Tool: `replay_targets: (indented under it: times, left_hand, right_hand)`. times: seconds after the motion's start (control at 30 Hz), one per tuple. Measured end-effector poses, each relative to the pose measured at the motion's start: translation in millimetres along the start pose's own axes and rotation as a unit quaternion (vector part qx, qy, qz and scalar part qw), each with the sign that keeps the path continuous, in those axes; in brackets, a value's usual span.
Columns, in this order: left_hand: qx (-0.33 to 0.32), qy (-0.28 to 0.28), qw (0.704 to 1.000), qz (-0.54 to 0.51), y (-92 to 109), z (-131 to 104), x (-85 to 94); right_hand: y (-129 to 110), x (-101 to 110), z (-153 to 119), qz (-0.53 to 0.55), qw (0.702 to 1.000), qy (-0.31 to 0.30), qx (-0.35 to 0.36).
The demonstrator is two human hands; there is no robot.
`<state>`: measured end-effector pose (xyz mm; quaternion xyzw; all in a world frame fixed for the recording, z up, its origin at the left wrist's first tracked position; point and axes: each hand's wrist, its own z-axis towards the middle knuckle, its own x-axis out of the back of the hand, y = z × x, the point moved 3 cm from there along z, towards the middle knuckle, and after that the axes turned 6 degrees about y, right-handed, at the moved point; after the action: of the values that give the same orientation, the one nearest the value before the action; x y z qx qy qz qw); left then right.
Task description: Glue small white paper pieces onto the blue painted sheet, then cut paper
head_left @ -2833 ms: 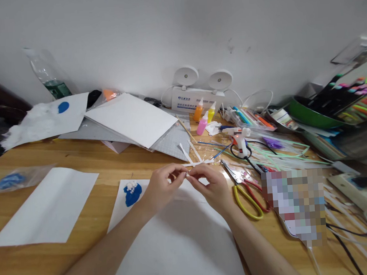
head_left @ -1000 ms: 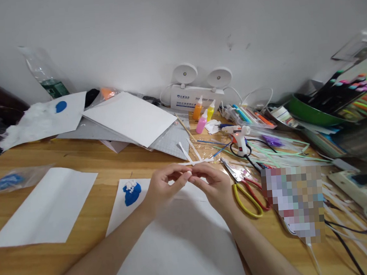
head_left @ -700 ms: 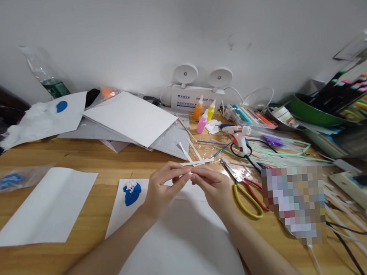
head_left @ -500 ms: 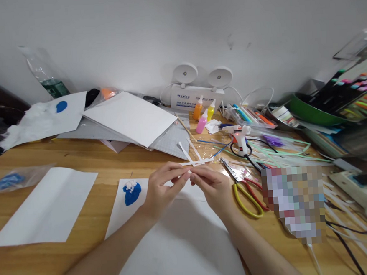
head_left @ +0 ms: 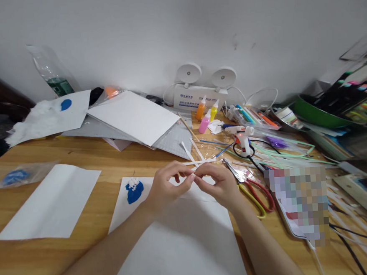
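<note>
Where it shows, the pinched piece [head_left: 193,175] looks small and white.

there are two hands [head_left: 168,186] [head_left: 221,183], three small squeeze bottles [head_left: 201,110] [head_left: 213,111] [head_left: 204,124], two round lamp heads [head_left: 193,74] [head_left: 227,78], two blue patches [head_left: 135,194] [head_left: 66,104], one tall clear bottle [head_left: 53,77], one glue gun [head_left: 243,141], one green bowl [head_left: 320,114] and one plastic bag [head_left: 29,175] of blue stuff [head_left: 15,177].
</note>
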<state>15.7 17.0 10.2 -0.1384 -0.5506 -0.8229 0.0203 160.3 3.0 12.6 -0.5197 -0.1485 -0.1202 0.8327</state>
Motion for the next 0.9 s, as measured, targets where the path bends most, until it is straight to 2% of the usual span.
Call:
replay_targets:
  times: [0.33, 0.9]
  left_hand:
    - [0.033, -0.086, 0.995, 0.029, -1.7, 2.7, -1.9]
    - [0.023, -0.104, 0.992, 0.07, -6.7, 2.0, -4.4]
  right_hand:
    - [6.1, 7.4, 1.6, -0.054, 0.993, -0.093, 0.038]
    - [10.8, 7.8, 0.7, -0.073, 0.99, -0.115, 0.021]
